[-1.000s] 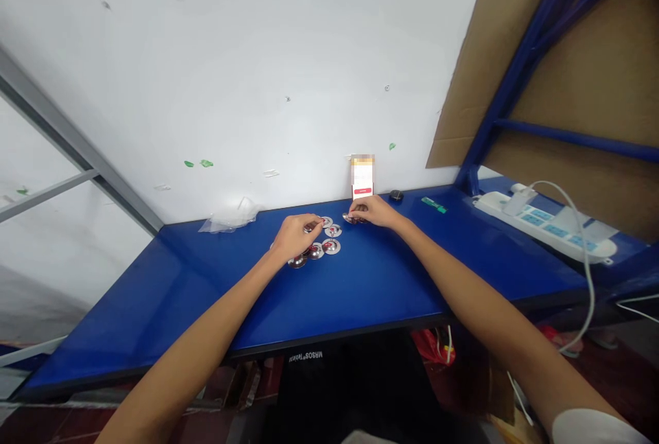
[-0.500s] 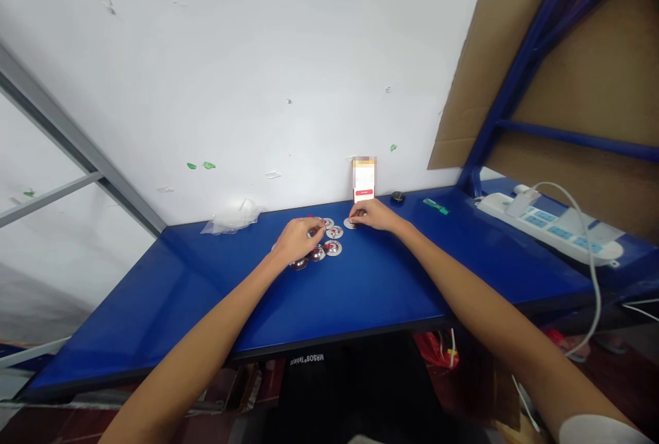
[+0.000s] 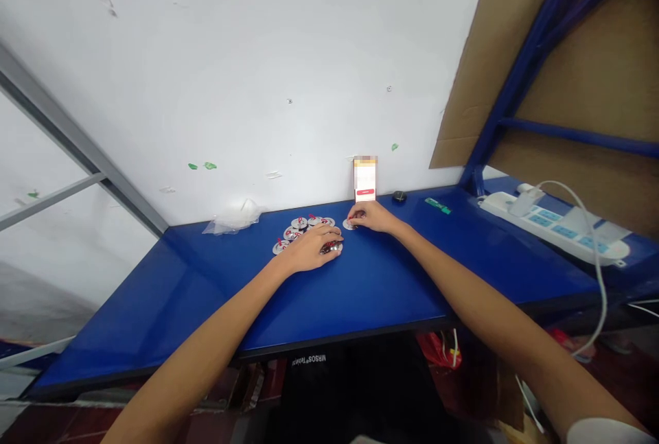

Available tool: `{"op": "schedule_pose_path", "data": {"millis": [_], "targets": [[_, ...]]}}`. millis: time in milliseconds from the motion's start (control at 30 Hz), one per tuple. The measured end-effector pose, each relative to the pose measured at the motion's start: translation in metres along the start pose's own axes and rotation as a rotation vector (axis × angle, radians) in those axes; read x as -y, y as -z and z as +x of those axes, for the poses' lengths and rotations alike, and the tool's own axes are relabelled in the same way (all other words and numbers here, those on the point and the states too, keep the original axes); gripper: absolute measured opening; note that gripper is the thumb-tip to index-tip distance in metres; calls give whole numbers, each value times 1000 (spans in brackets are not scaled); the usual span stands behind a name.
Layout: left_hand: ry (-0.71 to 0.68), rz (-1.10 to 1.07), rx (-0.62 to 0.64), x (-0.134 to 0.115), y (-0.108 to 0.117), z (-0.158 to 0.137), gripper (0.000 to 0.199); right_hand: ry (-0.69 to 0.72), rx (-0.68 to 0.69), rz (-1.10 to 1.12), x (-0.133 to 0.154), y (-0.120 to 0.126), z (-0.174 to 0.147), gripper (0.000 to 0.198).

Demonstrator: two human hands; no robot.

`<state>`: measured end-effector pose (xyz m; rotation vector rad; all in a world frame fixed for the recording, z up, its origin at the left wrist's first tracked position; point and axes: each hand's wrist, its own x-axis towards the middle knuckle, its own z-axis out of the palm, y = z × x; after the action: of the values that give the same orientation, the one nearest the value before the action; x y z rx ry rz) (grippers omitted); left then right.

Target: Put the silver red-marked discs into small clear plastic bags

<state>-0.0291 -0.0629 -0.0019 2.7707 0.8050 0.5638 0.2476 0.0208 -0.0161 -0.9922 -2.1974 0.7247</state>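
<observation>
Several round silver discs with red parts on top (image 3: 298,223) lie close together on the blue table. Over the near right side of this group is my left hand (image 3: 309,249), its thumb and fingers curled round a shiny silver-and-red disc (image 3: 331,247). Some of the other discs are hidden under its fingers. To the right, in front of an upright phone (image 3: 365,180), my right hand (image 3: 371,216) pinches the red part of a single pale-rimmed disc (image 3: 349,224) standing apart from the group. That disc rests on the table, partly covered by the fingers.
A crumpled clear plastic bag (image 3: 234,217) lies against the wall at the left. Right of the phone are a small black object (image 3: 399,196) and a green item (image 3: 437,206). A white power strip (image 3: 556,228) with a cable lies far right.
My left hand has moved right and slightly nearer, from the back of the group to the near right disc, uncovering discs on the left. My right hand stays at its disc.
</observation>
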Motion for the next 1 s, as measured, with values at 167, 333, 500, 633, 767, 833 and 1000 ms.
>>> {"op": "schedule_pose_path", "data": {"millis": [167, 333, 500, 633, 767, 833, 1000], "targets": [[20, 8, -66, 11, 4, 1, 31, 5, 6, -20, 3, 1, -1, 19], [233, 169, -277, 31, 38, -4, 28, 33, -51, -86, 8, 4, 0, 17], [717, 500, -567, 70, 87, -32, 32, 17, 6, -129, 12, 2, -2, 14], [1096, 698, -464, 99, 104, -67, 65, 19, 19, -125, 18, 1, -3, 18], [1049, 624, -378, 110, 110, -77, 26, 75, -100, -174, 27, 3, -4, 23], [955, 516, -561, 104, 111, -67, 21, 137, -185, -204, 37, 2, -5, 23], [593, -347, -873, 51, 89, -18, 25, 296, -333, -210, 83, -17, -12, 31]]}}
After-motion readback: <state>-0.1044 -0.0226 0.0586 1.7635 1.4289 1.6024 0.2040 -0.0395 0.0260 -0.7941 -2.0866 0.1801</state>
